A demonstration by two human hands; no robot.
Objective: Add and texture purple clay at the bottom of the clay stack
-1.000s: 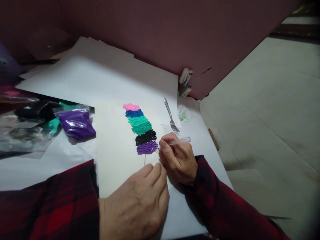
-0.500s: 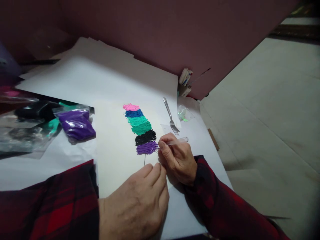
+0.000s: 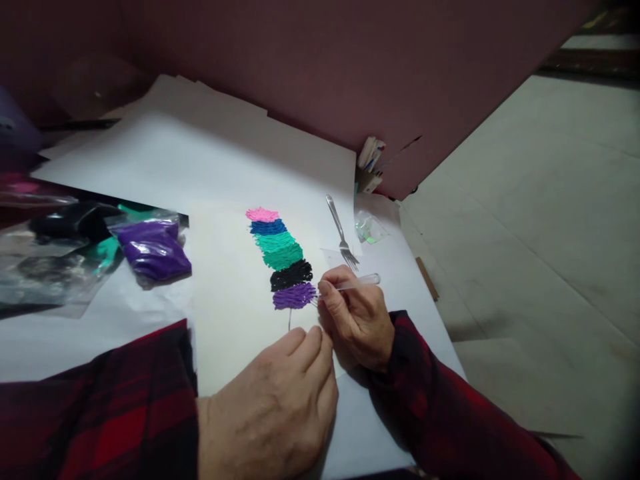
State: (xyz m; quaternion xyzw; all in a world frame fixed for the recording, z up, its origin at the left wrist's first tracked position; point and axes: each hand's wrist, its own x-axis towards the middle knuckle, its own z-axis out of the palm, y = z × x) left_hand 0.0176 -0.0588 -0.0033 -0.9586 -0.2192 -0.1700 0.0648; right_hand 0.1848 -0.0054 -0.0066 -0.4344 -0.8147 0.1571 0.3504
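Pinching a clear tool (image 3: 356,283), right hand (image 3: 357,320) touches purple patch (image 3: 294,295); left hand (image 3: 273,407) lies flat.

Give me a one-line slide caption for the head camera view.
Right hand works a clear plastic tool at the purple band of a striped clay piece while the left hand steadies the paper.

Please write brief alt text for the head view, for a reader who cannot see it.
The right hand grips a clear plastic tool, its tip at the purple band of a striped textured colour strip on white paper. The left hand rests flat on the paper; a metal fork lies nearby.
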